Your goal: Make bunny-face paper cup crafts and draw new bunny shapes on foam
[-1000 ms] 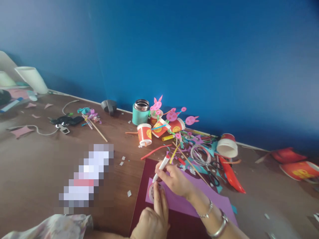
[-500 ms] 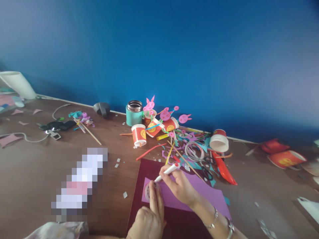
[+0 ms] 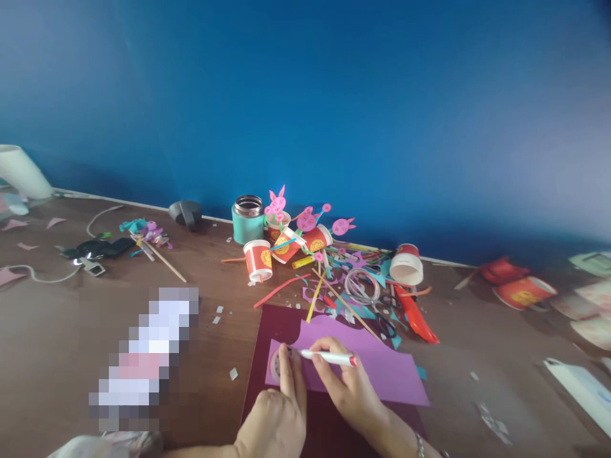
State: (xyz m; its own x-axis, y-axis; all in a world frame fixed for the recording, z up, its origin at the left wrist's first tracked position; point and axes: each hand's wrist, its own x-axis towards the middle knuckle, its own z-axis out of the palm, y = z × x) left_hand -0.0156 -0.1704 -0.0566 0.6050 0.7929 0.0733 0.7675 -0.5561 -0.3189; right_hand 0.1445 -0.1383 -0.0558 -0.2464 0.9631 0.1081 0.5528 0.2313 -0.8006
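Two outstretched fingers of my left hand (image 3: pixel 277 413) press down on a small round pale-rimmed piece (image 3: pixel 275 367), partly hidden beneath them. That piece lies at the left end of a purple sheet of paper (image 3: pixel 372 375). My right hand (image 3: pixel 351 391) is closed around a white marker with a red end (image 3: pixel 337 359). The marker lies almost level, its tip pointing left at the edge of the round piece, beside my left fingertips. Under the paper is a dark maroon sheet (image 3: pixel 261 334).
Behind the paper lie red paper cups (image 3: pixel 258 259), pink animal cut-outs (image 3: pixel 307 221), scissors (image 3: pixel 386 326), a tape roll (image 3: pixel 358 286), sticks and scraps. A turquoise jar (image 3: pixel 247 222) stands by the blue wall. A blurred-out rectangular object (image 3: pixel 147 356) is at left.
My right hand has moved lower, and the marker has swung from slanting upward to almost level, its red end now to the right. My left fingers still hold down the round piece.
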